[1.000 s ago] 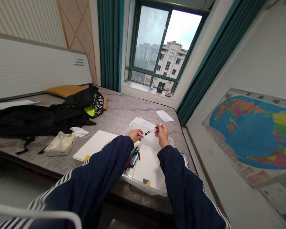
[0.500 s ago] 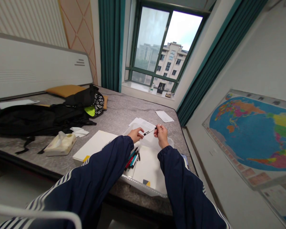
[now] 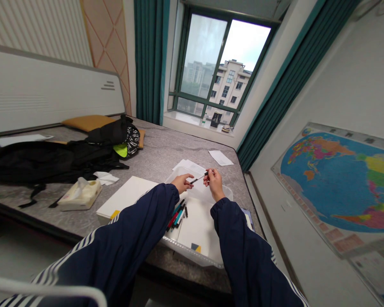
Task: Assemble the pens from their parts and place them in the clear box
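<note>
Above a clear plastic bin (image 3: 196,255), my right hand (image 3: 215,184) pinches one end of a slim pen (image 3: 199,178) with dark ends and a pale middle. At the pen's other end, my left hand (image 3: 181,183) has its thumb and fingers closed around the tip. Below my hands, a bunch of pens (image 3: 178,216) in black, red, teal and white lies inside the bin. They rest on white flat boxes or books (image 3: 200,226) marked with a grey and yellow corner.
Left of the bin sit a white box (image 3: 128,195), a tissue pack (image 3: 80,195) and a black backpack (image 3: 45,160). Papers (image 3: 192,165) lie behind the bin, and another sheet (image 3: 221,157) is farther back. A wall map (image 3: 339,179) hangs at the right.
My left fingers have closed on the near end of the pen, which they were apart from before. The pen has turned slightly, and my right hand has shifted a little to the left.
</note>
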Action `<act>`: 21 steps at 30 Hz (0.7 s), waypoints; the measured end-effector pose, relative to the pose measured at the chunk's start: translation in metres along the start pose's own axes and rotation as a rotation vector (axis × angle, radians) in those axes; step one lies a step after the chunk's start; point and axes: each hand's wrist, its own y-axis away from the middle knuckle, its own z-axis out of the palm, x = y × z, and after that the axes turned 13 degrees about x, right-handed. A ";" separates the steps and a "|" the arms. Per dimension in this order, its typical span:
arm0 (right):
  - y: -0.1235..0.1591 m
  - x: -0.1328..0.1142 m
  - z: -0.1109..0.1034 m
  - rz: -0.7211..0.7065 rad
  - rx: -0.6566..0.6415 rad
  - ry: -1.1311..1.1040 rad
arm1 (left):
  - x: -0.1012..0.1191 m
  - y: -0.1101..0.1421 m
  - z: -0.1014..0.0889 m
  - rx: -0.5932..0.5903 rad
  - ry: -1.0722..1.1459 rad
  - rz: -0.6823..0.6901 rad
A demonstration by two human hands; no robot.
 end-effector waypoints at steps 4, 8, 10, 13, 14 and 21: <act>0.000 0.001 0.001 -0.009 -0.019 0.016 | 0.003 0.002 -0.001 -0.006 -0.021 -0.005; 0.000 0.001 0.001 -0.033 -0.019 0.067 | 0.001 0.004 -0.001 -0.027 -0.031 -0.013; 0.000 0.002 0.001 -0.066 -0.003 0.103 | -0.001 0.003 -0.002 -0.032 -0.048 0.012; -0.002 0.006 -0.001 -0.105 0.033 0.142 | -0.003 0.002 -0.005 -0.007 -0.088 0.070; -0.003 0.007 -0.001 -0.106 0.047 0.149 | -0.004 0.002 -0.005 0.010 -0.108 0.091; -0.003 0.007 -0.003 -0.119 0.093 0.210 | 0.000 0.004 -0.008 0.039 -0.231 0.180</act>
